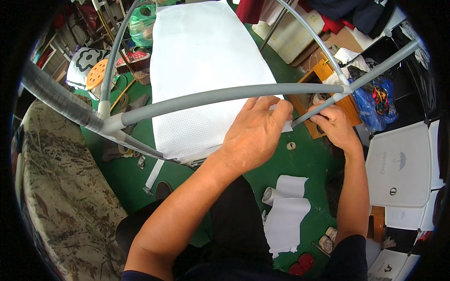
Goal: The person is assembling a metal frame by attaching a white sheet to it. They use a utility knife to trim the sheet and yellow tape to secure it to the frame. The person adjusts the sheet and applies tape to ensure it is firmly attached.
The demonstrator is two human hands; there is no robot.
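A white sheet (pixel 206 61) with a dotted texture toward its near end stretches away from me inside a frame of grey tubes. My left hand (pixel 258 133) is closed at the sheet's near right corner, where a white edge shows beside its fingers. A grey crossbar (pixel 225 96) passes just above that hand. My right hand (pixel 336 125) is curled around a slanting grey tube (pixel 304 117), close below the white corner joint (pixel 346 89). The tips of my left fingers are partly hidden behind the crossbar and the sheet.
A camouflage-covered seat (pixel 61 173) stands at the left. White panels (pixel 398 164) and a wooden drawer (pixel 300 105) are to the right. On the green floor lie white sheet pieces (pixel 286 220), a small tape roll (pixel 291 145) and a white strip (pixel 153 174).
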